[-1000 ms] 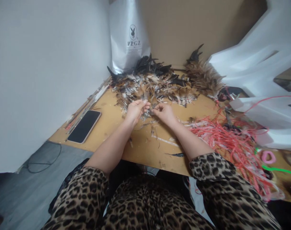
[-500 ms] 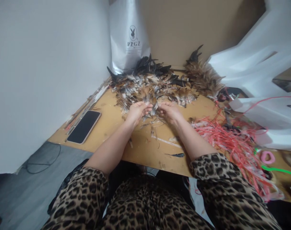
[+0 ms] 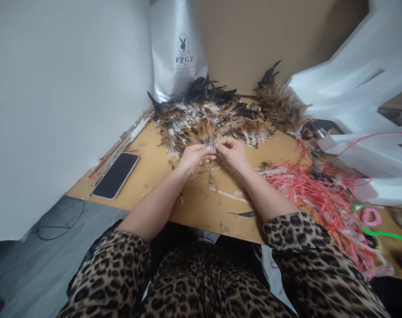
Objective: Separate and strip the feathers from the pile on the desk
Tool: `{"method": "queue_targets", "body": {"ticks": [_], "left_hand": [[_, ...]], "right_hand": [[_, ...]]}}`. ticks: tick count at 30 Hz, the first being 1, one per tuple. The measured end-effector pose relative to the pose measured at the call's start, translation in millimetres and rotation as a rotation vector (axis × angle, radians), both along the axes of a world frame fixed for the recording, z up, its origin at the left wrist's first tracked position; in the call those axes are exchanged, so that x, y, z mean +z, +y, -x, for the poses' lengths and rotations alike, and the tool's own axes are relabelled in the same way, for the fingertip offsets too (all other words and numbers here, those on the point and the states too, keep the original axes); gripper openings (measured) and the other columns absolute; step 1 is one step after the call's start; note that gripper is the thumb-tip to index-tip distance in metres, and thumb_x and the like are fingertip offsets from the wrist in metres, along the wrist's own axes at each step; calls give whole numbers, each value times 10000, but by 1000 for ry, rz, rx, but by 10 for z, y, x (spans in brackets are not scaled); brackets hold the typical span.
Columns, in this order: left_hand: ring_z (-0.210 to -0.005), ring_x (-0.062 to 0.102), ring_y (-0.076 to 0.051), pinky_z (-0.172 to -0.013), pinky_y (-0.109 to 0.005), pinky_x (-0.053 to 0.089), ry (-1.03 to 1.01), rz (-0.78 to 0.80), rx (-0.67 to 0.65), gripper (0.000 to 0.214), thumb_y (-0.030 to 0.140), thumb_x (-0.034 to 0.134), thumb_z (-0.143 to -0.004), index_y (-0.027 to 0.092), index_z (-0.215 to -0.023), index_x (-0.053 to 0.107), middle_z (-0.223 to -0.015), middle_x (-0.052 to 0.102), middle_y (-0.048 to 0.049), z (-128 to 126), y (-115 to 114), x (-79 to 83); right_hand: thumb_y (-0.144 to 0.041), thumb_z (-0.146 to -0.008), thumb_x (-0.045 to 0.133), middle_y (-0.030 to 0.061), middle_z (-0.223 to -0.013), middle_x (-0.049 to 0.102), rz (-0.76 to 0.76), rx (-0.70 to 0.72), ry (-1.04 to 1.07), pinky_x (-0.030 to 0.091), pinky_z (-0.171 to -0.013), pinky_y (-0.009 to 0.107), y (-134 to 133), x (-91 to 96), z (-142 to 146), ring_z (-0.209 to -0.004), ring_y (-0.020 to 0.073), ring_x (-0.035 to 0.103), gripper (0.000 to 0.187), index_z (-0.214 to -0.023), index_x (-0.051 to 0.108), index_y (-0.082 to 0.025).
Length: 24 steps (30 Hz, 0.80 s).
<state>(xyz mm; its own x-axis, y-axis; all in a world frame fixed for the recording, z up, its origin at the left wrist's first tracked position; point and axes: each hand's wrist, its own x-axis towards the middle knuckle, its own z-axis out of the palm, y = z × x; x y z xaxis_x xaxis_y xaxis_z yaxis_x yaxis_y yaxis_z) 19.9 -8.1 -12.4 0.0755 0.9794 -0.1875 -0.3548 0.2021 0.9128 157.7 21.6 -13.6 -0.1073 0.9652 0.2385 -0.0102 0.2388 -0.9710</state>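
Note:
A heap of brown, white and black feathers (image 3: 207, 117) lies on the wooden table (image 3: 194, 203) in front of me. My left hand (image 3: 194, 157) and my right hand (image 3: 233, 153) meet at the near edge of the heap, fingertips almost touching. Both hands are curled in a pinch on a small tuft of feathers (image 3: 211, 144) held between them. A second, fluffier bundle of brown feathers (image 3: 280, 105) lies further back to the right.
A black phone (image 3: 116, 175) lies at the table's left edge by the white wall. A silver PPGZ bag (image 3: 178, 48) stands behind the feathers. Red plastic strings (image 3: 316, 194) sprawl on the right, beside white bags (image 3: 362, 97) and a pink ring (image 3: 370, 217).
Both hands have shifted slightly forward into the heap's edge and drawn closer together, still pinching feathers between them.

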Motion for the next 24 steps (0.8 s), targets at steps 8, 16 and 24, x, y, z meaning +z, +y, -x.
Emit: {"method": "queue_targets", "body": {"ticks": [8, 16, 24], "left_hand": [[-574, 634, -104, -451, -135, 420, 8, -8, 4, 131, 193, 660, -694, 81, -729, 603, -743, 674, -97, -39, -16, -8], [-563, 624, -96, -465, -136, 424, 7, 17, 28, 107, 156, 666, -681, 77, -717, 604, -665, 656, -73, -73, -15, -3], [-547, 610, -84, -492, -140, 444, 0, -5, 33, 83, 124, 666, -670, 78, -684, 598, -607, 636, -51, -72, -21, -3]], "right_hand": [[-294, -660, 591, -20, -579, 542, -92, -28, -122, 382, -548, 240, -38, -8, 26, -535, 98, 463, 127, -632, 541, -181], [-304, -664, 591, -23, -578, 533, -79, -57, -141, 369, -538, 232, -44, -48, 27, -525, 91, 447, 131, -644, 553, -180], [-318, -643, 622, -24, -561, 561, 3, -9, -39, 395, -535, 231, -64, -40, 51, -520, 94, 496, 158, -625, 551, -179]]}}
